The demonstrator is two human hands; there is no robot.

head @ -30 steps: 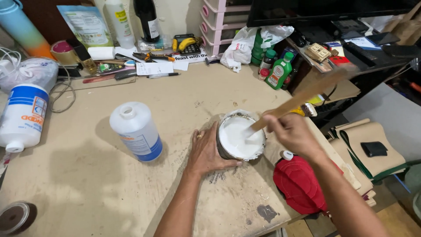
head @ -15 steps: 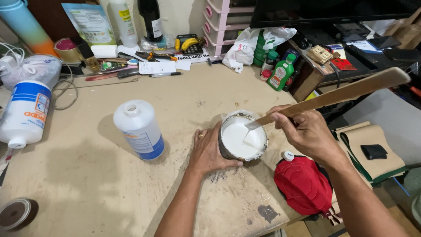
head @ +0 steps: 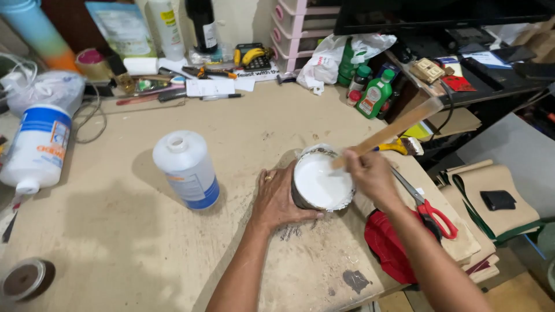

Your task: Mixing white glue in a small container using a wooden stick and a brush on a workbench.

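Partly blurred wooden stick (head: 387,130), tip (head: 337,163) in can (head: 321,185).

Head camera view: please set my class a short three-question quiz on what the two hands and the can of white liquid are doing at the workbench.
1. True or false: the left hand touches the can of white liquid.
2. What does the right hand hold? A) red-handled scissors B) a wooden stick C) a green bottle
3. Which open-topped white container stands to the left of the can?

Key
1. True: its grip wraps the can's side.
2. B: the wooden stick slants up to the right, its lower end in the liquid.
3. The plastic bottle with a blue band.
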